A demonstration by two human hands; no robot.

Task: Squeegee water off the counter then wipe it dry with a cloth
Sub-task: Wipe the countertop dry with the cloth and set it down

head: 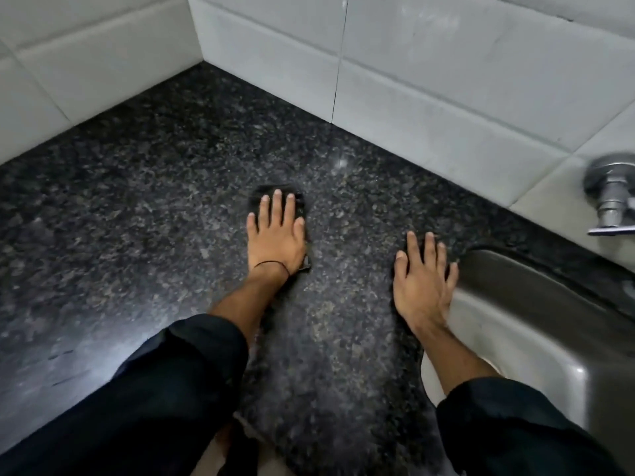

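My left hand [276, 235] lies flat, fingers spread, pressing a small dark cloth [301, 205] onto the black speckled granite counter [154, 201] near its middle. Only the cloth's edges show around the fingers and by the wrist. My right hand [424, 280] rests flat on the counter with its fingers apart, holding nothing, right beside the sink's left rim. A duller, streaked band of counter runs from the cloth toward me between both arms. No squeegee is in view.
A steel sink [536, 304] is set into the counter at the right. A chrome tap [610, 197] sticks out of the white tiled wall [429, 80] above it. Tiled walls meet in a corner at the back left.
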